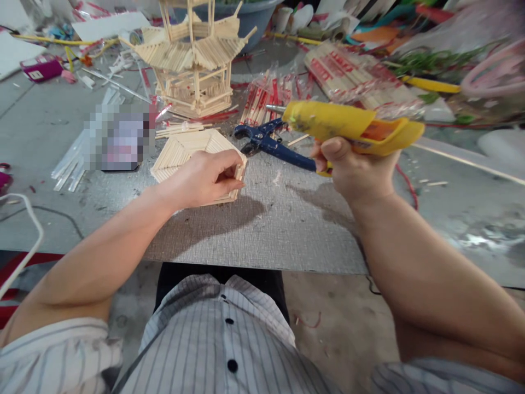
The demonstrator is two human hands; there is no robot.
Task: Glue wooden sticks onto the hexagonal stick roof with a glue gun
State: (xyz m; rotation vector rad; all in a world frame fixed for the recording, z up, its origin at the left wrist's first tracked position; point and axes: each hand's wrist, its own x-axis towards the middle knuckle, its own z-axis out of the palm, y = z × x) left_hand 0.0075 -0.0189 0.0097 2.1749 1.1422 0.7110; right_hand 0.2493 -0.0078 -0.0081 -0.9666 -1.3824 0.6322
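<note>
A yellow hot glue gun is gripped in my right hand, raised above the table with its metal nozzle pointing left. My left hand pinches the right edge of a hexagonal wooden-stick panel, which rests on the table. The fingers hide part of that edge, so I cannot tell whether a separate stick is between them. Blue-handled pliers lie between the panel and the glue gun, their handles running under my right hand. Behind the panel are a few loose sticks.
A pagoda-like stick model stands at the back, before a blue basin. Packaged sticks lie behind the glue gun. A phone with a blurred screen and clear glue sticks lie left. The table's front edge is near my body.
</note>
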